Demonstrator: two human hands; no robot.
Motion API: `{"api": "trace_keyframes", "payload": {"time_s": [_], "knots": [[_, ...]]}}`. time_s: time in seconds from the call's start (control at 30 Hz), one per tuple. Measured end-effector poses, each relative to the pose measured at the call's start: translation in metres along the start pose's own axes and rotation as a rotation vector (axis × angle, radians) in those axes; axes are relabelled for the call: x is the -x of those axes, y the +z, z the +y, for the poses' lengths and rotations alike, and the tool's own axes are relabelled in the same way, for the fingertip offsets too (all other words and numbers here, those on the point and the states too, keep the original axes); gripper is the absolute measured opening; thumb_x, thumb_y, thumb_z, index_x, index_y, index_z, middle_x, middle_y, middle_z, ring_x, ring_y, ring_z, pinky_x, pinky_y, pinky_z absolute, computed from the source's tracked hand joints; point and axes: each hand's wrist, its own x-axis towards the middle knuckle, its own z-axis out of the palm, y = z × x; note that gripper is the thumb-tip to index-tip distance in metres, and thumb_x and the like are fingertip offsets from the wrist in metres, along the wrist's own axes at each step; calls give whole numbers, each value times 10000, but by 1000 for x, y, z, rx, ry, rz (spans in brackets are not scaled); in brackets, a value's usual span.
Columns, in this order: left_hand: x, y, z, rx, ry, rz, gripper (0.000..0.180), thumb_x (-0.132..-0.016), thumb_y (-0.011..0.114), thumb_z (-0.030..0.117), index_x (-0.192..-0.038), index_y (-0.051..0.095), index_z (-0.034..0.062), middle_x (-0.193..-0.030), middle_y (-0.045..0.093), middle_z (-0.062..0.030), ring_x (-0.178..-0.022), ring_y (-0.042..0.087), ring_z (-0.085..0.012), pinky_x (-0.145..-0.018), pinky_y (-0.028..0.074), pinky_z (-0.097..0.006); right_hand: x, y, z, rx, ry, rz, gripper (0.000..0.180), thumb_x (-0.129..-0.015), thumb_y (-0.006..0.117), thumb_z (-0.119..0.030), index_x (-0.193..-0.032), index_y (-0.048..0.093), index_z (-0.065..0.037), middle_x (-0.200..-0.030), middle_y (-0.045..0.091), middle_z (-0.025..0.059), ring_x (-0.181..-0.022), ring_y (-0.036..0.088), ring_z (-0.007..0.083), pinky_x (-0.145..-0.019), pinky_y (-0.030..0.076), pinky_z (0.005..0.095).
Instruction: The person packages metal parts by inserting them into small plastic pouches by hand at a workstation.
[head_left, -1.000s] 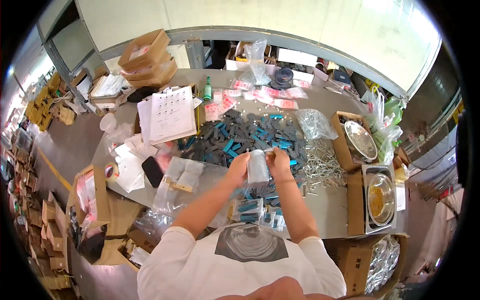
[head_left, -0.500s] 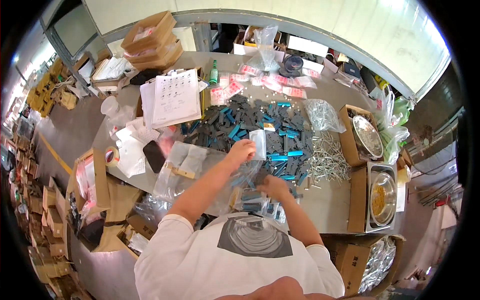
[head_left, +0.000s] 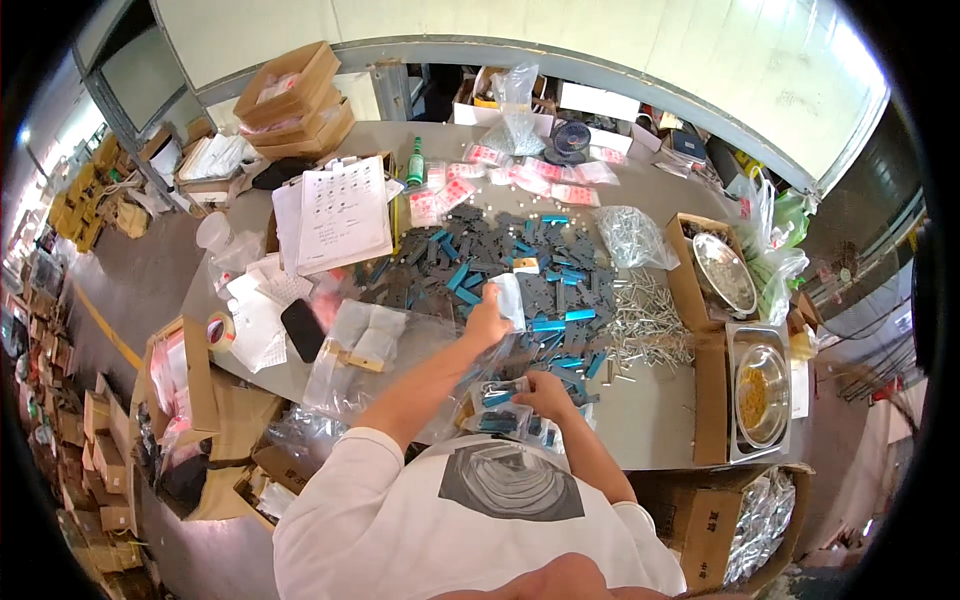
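My left hand [head_left: 487,318] is raised over the grey table [head_left: 660,420] and holds a small clear plastic bag [head_left: 511,300] upright by its edge. My right hand [head_left: 545,392] is low, near the table's front edge, resting on a heap of filled clear bags with blue parts [head_left: 500,408]. A wide spread of dark grey and blue flat parts [head_left: 500,265] covers the middle of the table beyond both hands. To the right of them lies a scatter of small silver metal pins [head_left: 645,325].
A clipboard with printed sheets [head_left: 338,212], a black phone [head_left: 302,330] and a tape roll [head_left: 221,330] lie at the left. Cardboard boxes with metal bowls [head_left: 725,272] [head_left: 762,380] stand at the right. Pink packets [head_left: 560,180] and a green bottle [head_left: 415,162] sit farther back.
Both hands held the small bag together in front of me; now my right hand has dropped to the filled bags near the front edge, while the left keeps the bag up.
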Motion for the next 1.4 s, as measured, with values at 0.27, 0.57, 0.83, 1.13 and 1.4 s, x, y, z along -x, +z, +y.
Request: {"api": "trace_keyframes", "payload": {"time_s": [0.27, 0.57, 0.83, 1.13, 1.4], "knots": [[-38, -66, 36, 1358, -695, -375, 113, -825, 609, 77, -908, 557, 21, -883, 578, -105, -775, 599, -190, -692, 543, -278, 17, -18, -3, -281, -102, 273, 282, -728, 695, -231, -736, 529, -4, -614, 513, 82, -551, 460, 170, -531, 391, 309], [-26, -100, 69, 1360, -556, -454, 255, -785, 601, 29, -1037, 572, 6, -905, 591, -45, -767, 565, -119, -685, 458, -247, 9, -29, 7, -677, -191, 444, 114, -861, 578, -132, -900, 520, -42, -746, 542, -8, -660, 500, 57, -566, 431, 221], [3, -92, 61, 855, -451, -393, 320, -761, 638, 89, -1057, 544, 14, -869, 580, -50, -825, 577, -138, -680, 470, -236, 24, -48, -13, -1240, -190, 582, 247, -891, 489, -73, -1113, 382, -53, -947, 556, 72, -782, 594, 146, -615, 515, 267], [14, -88, 69, 702, -396, -559, 240, -814, 539, 142, -994, 595, -6, -922, 624, -83, -767, 613, -136, -673, 472, -242, 20, -33, -10, -1734, -206, 316, 261, -871, 475, -21, -1088, 395, -141, -1041, 542, 63, -943, 577, 215, -778, 520, 364], [26, -48, 55, 696, -227, -326, 342, -854, 544, 280, -797, 630, -46, -675, 607, -38, -622, 538, -124, -598, 418, -285, 5, -6, -17, -1600, -49, 81, 246, -834, 557, -75, -1020, 397, -56, -1027, 526, 96, -913, 561, 225, -777, 488, 363]]}}
